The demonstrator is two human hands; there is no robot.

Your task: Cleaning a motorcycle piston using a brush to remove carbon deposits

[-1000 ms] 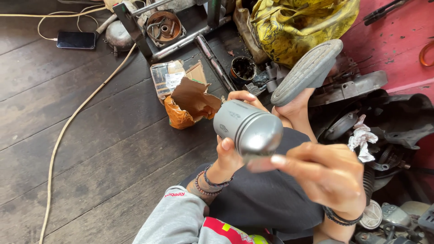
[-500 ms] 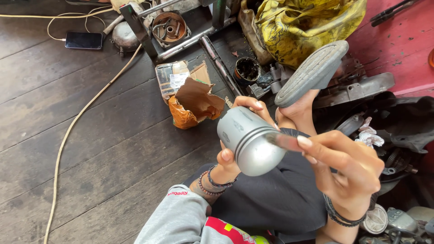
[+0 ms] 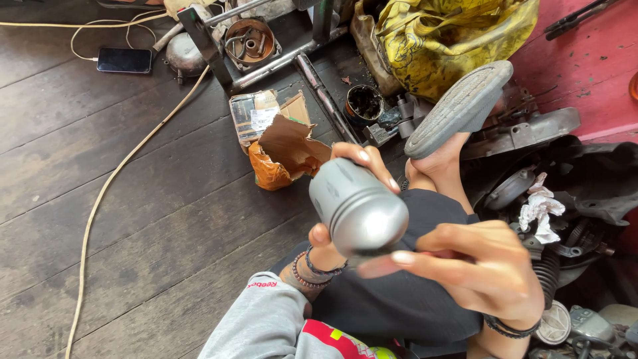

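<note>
**Desk:** What has changed since the frame half a second back?

**Photographer:** The grey metal piston (image 3: pixel 357 207) has turned a little in the left hand (image 3: pixel 332 233), so its ringed crown now faces the camera more squarely. It is held up over the person's lap, in front of a raised foot in a grey sandal (image 3: pixel 460 108). The left fingers (image 3: pixel 364 161) wrap over the far side of the skirt, thumb underneath, pinching the piston between them. The right hand (image 3: pixel 482 272) has come in lower and closer; its fingers (image 3: pixel 405 258) are pressed loosely together, tips resting at the lower rim of the crown.

**Desk:** And the floor around them?

**Photographer:** It reads much the same as before. A torn cardboard box (image 3: pixel 284 149) with an orange bag lies on the dark wooden floor (image 3: pixel 100 199), beyond the piston. A phone (image 3: pixel 123 60) on a pale cable (image 3: pixel 106 189) sits well apart at upper left.

**Desk:** What can't we make out?

**Photographer:** The piston's open underside is turned away. Whether the right palm holds anything is hidden behind the knuckles. The engine parts at lower right (image 3: pixel 571 319) are cut off by the frame edge, and the yellow sack (image 3: pixel 452 33) is clipped at the top.
</note>
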